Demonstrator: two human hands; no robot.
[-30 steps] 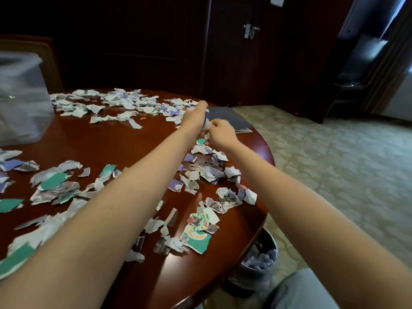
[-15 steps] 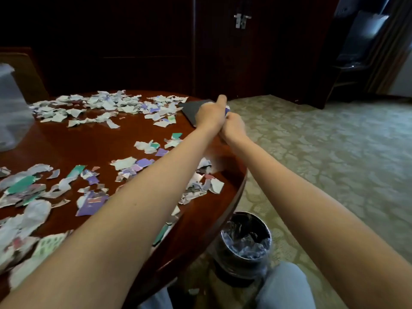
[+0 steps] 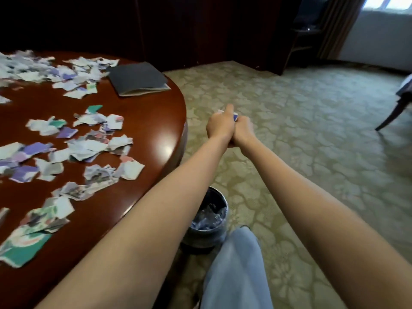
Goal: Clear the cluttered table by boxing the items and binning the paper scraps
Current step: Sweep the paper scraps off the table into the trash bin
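Paper scraps (image 3: 235, 117), one small clump, peep out between two fists pressed side by side: left hand (image 3: 219, 127) and right hand (image 3: 244, 130) both curl round it. One bin (image 3: 201, 237) stands on the carpet (image 3: 312, 152) below and nearer than them. Left of them the surface (image 3: 160, 134) carries one dark folder (image 3: 138, 78) and loose scraps (image 3: 89, 146) beyond counting.

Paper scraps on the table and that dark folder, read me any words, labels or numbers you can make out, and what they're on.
No text can be read.
The paper scraps on the table: coloured print, too blurred to read.
The dark folder: no lettering shows on its cover.
The bin: no label in view.
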